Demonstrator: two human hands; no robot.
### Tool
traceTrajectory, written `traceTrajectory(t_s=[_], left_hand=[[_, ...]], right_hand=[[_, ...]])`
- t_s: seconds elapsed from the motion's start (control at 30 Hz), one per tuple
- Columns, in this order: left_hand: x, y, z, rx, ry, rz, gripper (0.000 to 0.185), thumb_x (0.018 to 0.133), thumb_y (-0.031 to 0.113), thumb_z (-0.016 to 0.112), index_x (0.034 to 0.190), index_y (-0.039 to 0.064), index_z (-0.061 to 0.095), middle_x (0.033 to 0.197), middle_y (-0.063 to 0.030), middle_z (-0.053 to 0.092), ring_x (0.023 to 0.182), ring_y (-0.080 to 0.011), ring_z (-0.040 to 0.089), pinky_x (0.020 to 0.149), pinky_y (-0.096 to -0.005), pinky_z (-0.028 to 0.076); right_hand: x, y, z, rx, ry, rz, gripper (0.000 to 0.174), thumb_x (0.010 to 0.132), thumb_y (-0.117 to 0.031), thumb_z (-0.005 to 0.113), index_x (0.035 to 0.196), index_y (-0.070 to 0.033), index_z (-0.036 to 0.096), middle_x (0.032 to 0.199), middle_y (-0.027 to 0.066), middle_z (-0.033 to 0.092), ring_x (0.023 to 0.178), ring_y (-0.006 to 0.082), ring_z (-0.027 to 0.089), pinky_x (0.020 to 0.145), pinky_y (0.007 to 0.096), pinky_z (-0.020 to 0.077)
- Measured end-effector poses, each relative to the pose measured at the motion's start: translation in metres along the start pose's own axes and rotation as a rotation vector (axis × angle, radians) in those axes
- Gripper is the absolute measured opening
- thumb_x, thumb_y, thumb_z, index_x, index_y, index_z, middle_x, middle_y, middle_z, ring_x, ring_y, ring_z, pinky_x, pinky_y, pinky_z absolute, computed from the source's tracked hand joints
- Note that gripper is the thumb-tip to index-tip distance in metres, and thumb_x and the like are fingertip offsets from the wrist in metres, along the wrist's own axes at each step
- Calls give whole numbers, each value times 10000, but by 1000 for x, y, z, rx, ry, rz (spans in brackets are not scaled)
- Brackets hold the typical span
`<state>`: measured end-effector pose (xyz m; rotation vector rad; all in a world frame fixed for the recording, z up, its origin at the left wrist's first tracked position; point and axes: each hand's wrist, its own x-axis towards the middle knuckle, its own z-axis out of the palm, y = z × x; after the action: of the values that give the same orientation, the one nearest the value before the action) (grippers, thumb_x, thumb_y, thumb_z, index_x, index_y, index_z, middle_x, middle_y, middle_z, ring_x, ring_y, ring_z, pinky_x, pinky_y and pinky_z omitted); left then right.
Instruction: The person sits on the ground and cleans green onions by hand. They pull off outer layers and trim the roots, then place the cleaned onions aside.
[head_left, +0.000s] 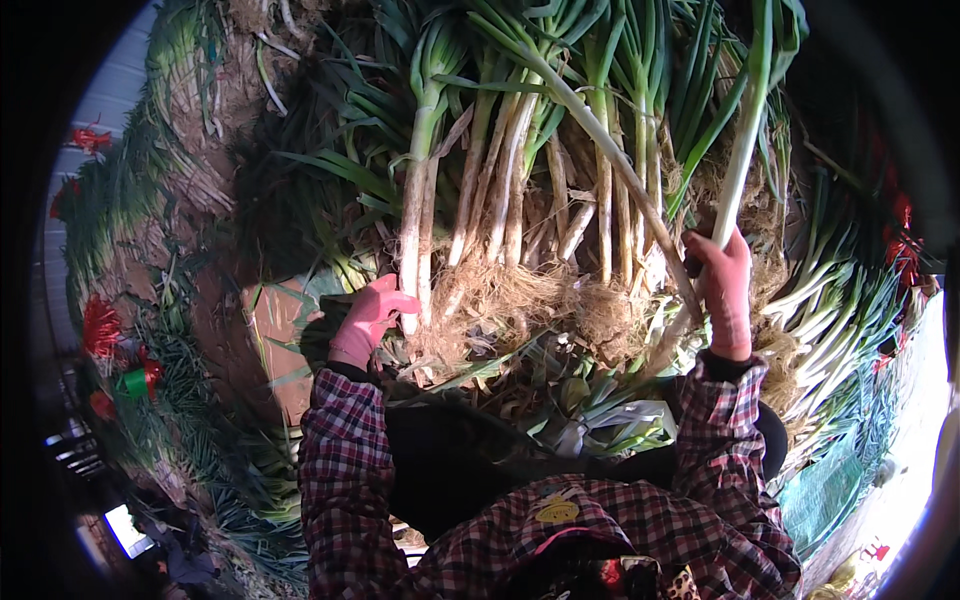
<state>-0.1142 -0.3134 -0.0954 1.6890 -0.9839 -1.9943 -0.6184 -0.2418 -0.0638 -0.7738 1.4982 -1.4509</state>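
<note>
My left hand (367, 319), in a pink glove, is at the lower end of a pale leek-like green onion stalk (412, 225). A finger lies across the stalk; whether the hand grips it, I cannot tell. My right hand (725, 281), also gloved in pink, is shut around another long green onion (742, 165), whose leaves rise past the top of the view. A browner, slanting stalk (622, 165) runs down beside that hand; whether it is held too is unclear. Between my hands stand several green onions (499, 187) with matted, fibrous roots (495, 289).
Loose leaves and peelings (555, 390) lie before my legs. Piles of green onions flank me at left (180, 375) and right (832, 322). A brown cardboard-like piece (281, 337) lies near my left hand. Red ties (101, 326) and a green roll (135, 382) are at far left.
</note>
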Motion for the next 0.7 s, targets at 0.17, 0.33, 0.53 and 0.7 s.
traceTrajectory(t_s=[0.17,0.33,0.53,0.7], left_hand=[[-34,3,37,-415,3,224,468,858,146,729,1249,-58,573,1184,-106,648,1150,-174,573,1010,-321,406],[-49,3,70,-185,-163,180,386,839,56,721,1193,-43,602,1002,-89,684,896,-170,657,809,-303,532],[-66,-32,95,-317,-128,222,280,822,12,684,1093,-36,630,955,-80,683,900,-176,657,844,-307,515],[-80,-60,116,-472,-154,246,250,831,64,676,1061,-12,613,894,-75,662,811,-170,648,742,-288,516]], right_hand=[[51,-37,74,-1141,272,-188,648,860,-273,709,1375,1,425,1219,235,554,1068,334,602,903,426,513],[-32,-17,179,-83,-565,48,451,920,-150,662,1318,19,536,1049,133,681,900,166,645,846,291,535],[-70,56,271,39,-509,200,616,886,-301,705,1326,58,468,1011,76,598,874,137,525,725,288,465],[-61,85,236,-47,-704,347,441,932,-331,672,1169,36,606,918,45,638,779,122,555,701,290,470]])
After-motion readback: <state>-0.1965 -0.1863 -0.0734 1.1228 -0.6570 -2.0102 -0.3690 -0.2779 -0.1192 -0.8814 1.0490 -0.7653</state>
